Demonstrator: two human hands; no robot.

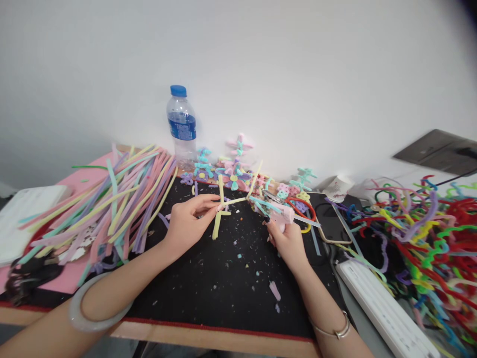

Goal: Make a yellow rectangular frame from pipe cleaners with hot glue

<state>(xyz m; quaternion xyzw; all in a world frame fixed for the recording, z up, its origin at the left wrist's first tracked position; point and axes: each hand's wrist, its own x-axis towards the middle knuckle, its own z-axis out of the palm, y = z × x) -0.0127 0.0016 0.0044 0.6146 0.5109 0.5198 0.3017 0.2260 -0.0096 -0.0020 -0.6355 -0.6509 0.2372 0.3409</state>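
Between the thumb and fingers of my left hand [196,216] is a pale yellow pipe-cleaner piece [221,191], its arms sticking out up, down and to the right. My right hand [286,243] is closed around a pink tool that looks like a hot glue gun [281,213], with a pale stick [307,221] jutting out to its right. Its front end, near the tip of the yellow piece's right arm, is partly hidden by teal strips [266,204]. Whether the two touch I cannot tell. Behind the hands stand finished pipe-cleaner flowers and figures [234,176].
A pile of pastel pipe cleaners [126,199] lies at left, near a plastic bottle [181,129]. On the right are a phone [330,219], a paper cup [338,188], a white power strip [383,308] and tangled bright pipe cleaners [439,238]. Scraps dot the black mat [194,293].
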